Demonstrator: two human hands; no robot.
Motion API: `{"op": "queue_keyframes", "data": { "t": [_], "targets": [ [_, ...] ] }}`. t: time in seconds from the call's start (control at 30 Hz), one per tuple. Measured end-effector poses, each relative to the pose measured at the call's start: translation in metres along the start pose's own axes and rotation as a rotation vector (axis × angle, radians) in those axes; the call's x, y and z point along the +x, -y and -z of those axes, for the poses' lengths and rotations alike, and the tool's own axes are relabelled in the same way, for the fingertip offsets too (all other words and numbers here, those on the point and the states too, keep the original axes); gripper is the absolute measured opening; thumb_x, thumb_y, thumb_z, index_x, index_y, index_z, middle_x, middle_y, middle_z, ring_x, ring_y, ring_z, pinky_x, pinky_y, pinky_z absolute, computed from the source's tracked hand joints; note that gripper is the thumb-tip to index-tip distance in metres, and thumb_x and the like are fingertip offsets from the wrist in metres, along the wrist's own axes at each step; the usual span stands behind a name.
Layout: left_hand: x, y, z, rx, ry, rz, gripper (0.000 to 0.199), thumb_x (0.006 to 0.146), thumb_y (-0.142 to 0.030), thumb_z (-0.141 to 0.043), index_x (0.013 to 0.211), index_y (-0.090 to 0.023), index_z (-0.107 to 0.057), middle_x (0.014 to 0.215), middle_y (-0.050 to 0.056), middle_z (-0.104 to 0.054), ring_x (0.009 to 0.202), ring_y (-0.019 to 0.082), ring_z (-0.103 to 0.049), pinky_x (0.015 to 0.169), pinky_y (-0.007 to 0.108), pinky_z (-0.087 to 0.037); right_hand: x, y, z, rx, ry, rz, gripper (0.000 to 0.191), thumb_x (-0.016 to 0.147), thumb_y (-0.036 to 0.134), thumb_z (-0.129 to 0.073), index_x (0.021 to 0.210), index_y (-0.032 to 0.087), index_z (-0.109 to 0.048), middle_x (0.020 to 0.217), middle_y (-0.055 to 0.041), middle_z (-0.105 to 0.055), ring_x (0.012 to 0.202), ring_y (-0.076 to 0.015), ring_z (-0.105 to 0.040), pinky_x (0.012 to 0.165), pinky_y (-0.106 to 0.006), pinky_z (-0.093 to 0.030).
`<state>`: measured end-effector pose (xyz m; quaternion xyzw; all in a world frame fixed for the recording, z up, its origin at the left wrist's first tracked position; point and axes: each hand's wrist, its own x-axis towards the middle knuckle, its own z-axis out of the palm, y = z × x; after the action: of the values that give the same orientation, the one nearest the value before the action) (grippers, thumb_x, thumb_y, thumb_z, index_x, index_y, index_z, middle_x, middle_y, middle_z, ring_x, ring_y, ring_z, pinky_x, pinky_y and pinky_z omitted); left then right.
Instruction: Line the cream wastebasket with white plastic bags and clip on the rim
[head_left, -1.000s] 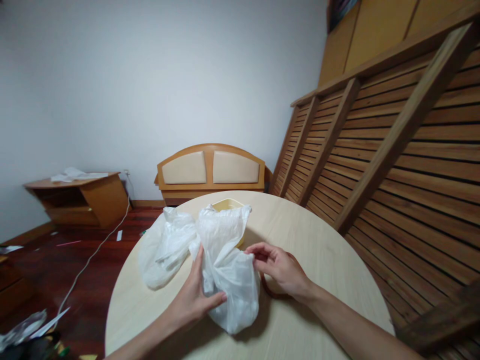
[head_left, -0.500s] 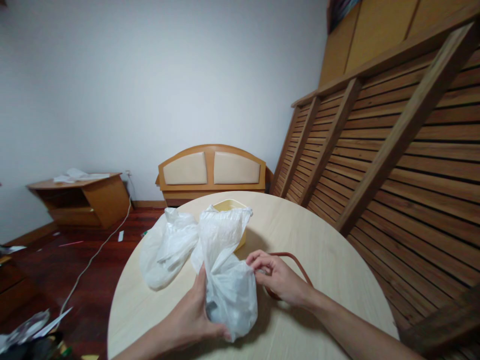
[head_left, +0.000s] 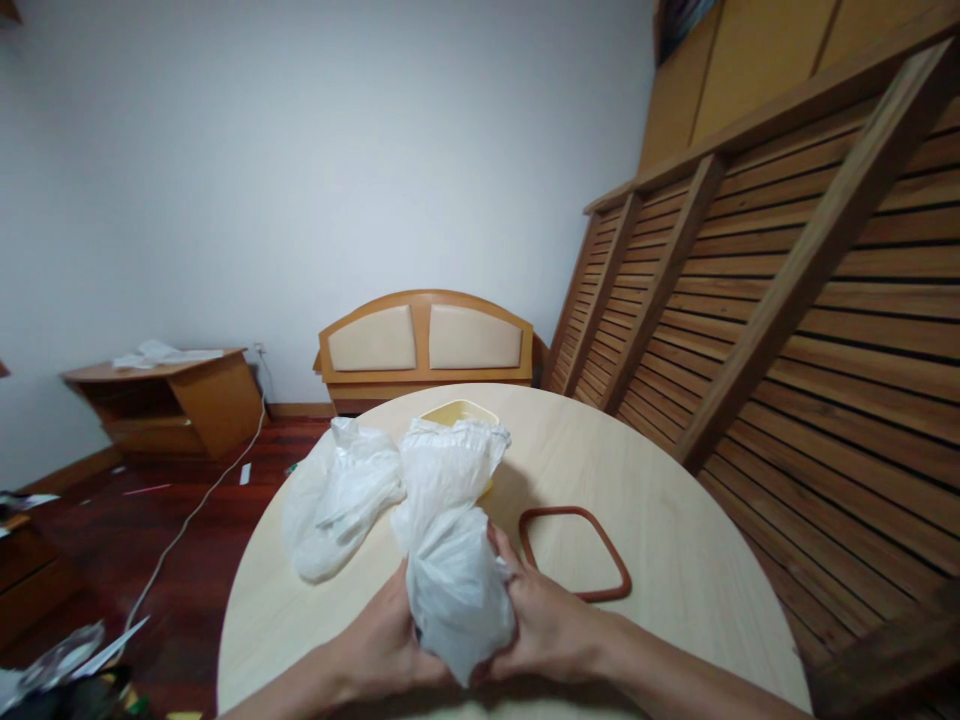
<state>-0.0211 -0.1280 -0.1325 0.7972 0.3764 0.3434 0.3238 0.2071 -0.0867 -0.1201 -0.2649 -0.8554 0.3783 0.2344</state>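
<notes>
A white plastic bag point(head_left: 459, 590), bulging around something hidden inside, is between my two hands near the front of the round table point(head_left: 660, 500). My left hand point(head_left: 386, 635) wraps its left side, and my right hand point(head_left: 536, 620) grips its right side. The bag's loose upper part lies forward against a pale yellow container point(head_left: 457, 410), covering much of it. Another crumpled white bag point(head_left: 337, 500) rests to the left. On the right lies a reddish-brown rounded frame point(head_left: 611, 540), close beyond my right hand.
A wooden headboard point(head_left: 424, 340) stands behind the table. Large slatted wooden panels point(head_left: 750, 330) lean along the right. At the left, a low cabinet point(head_left: 180, 400) holds papers, and a white cable point(head_left: 191, 515) crosses the dark red floor.
My right hand has moved from pinching the bag's upper right edge to cupping its right side. The reddish-brown frame is now more fully visible. The bulging bag looks slightly turned.
</notes>
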Motion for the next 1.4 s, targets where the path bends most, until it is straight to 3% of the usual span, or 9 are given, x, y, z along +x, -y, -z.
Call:
{"op": "queue_keyframes", "data": {
  "t": [0.23,0.37,0.47,0.57,0.77,0.97,1.17,1.3,1.4],
  "targets": [
    [0.043,-0.044,0.059,0.153,-0.175,-0.089,0.068,0.073,-0.047,-0.076,0.133,-0.022,-0.056,0.139,0.012,-0.058,0.127,0.038,-0.053,0.114,0.055,-0.038,0.034,0.038,0.055,0.039,-0.196,0.213,0.101,0.067,0.042,-0.087,0.152,0.027,-0.034,0.153,-0.0112,-0.035,0.141,-0.0305,-0.035,0.121,-0.046,-0.025],
    [0.092,-0.065,0.102,0.224,-0.323,-0.212,0.092,0.068,-0.05,-0.079,0.143,-0.013,-0.04,0.141,0.018,-0.051,0.135,0.039,-0.043,0.118,0.053,-0.031,0.071,0.061,0.1,0.069,-0.309,0.328,0.095,0.069,0.041,-0.085,0.148,0.024,-0.036,0.144,-0.0104,-0.046,0.131,-0.0277,-0.047,0.115,-0.042,-0.035],
    [0.127,-0.069,0.126,0.257,-0.362,-0.317,0.098,0.07,-0.047,-0.079,0.146,-0.009,-0.03,0.142,0.02,-0.048,0.134,0.037,-0.045,0.116,0.049,-0.033,0.101,0.061,0.125,0.113,-0.348,0.36,0.091,0.071,0.045,-0.083,0.145,0.023,-0.036,0.137,-0.01,-0.054,0.122,-0.0262,-0.055,0.109,-0.04,-0.043],
    [0.155,-0.06,0.14,0.273,-0.392,-0.361,0.091,0.07,-0.044,-0.08,0.141,-0.008,-0.036,0.139,0.019,-0.049,0.132,0.036,-0.046,0.115,0.048,-0.034,0.129,0.047,0.137,0.18,-0.372,0.386,0.088,0.07,0.046,-0.083,0.142,0.022,-0.038,0.135,-0.0097,-0.056,0.121,-0.0256,-0.056,0.108,-0.041,-0.044],
    [0.174,-0.013,0.14,0.311,-0.351,-0.31,0.082,0.076,-0.041,-0.074,0.141,-0.007,-0.037,0.142,0.021,-0.047,0.135,0.036,-0.044,0.116,0.05,-0.031,0.153,0.011,0.133,0.241,-0.328,0.298,0.081,0.072,0.041,-0.081,0.139,0.021,-0.04,0.132,-0.0101,-0.059,0.12,-0.024,-0.058,0.109,-0.042,-0.042],
    [0.162,0.02,0.132,0.292,-0.249,-0.109,0.107,0.076,-0.049,-0.075,0.154,-0.01,-0.012,0.155,0.023,-0.032,0.144,0.037,-0.033,0.12,0.052,-0.023,0.147,-0.017,0.129,0.118,-0.256,0.174,0.083,0.07,0.027,-0.082,0.141,0.018,-0.04,0.14,-0.0128,-0.053,0.127,-0.0248,-0.053,0.113,-0.044,-0.037],
    [0.175,0.028,0.13,0.292,-0.301,-0.159,0.101,0.078,-0.04,-0.074,0.154,-0.012,-0.013,0.156,0.023,-0.031,0.145,0.034,-0.033,0.12,0.049,-0.025,0.154,-0.027,0.123,0.126,-0.273,0.182,0.089,0.071,0.028,-0.082,0.146,0.018,-0.036,0.144,-0.0134,-0.051,0.132,-0.027,-0.05,0.115,-0.045,-0.034],
    [0.186,0.021,0.118,0.311,-0.316,-0.178,0.093,0.08,-0.034,-0.068,0.153,-0.011,-0.016,0.159,0.023,-0.026,0.148,0.034,-0.025,0.122,0.05,-0.018,0.153,-0.026,0.119,0.135,-0.298,0.165,0.075,0.076,0.034,-0.077,0.141,0.019,-0.043,0.143,-0.0124,-0.053,0.131,-0.0267,-0.051,0.116,-0.045,-0.034],
    [0.186,0.015,0.113,0.242,-0.259,-0.112,0.095,0.081,-0.031,-0.063,0.155,-0.006,-0.008,0.161,0.025,-0.019,0.149,0.036,-0.021,0.122,0.053,-0.013,0.148,-0.026,0.118,0.157,-0.324,0.14,0.087,0.076,0.04,-0.078,0.146,0.019,-0.032,0.145,-0.0145,-0.048,0.133,-0.0253,-0.049,0.117,-0.044,-0.032]
  ]
}}
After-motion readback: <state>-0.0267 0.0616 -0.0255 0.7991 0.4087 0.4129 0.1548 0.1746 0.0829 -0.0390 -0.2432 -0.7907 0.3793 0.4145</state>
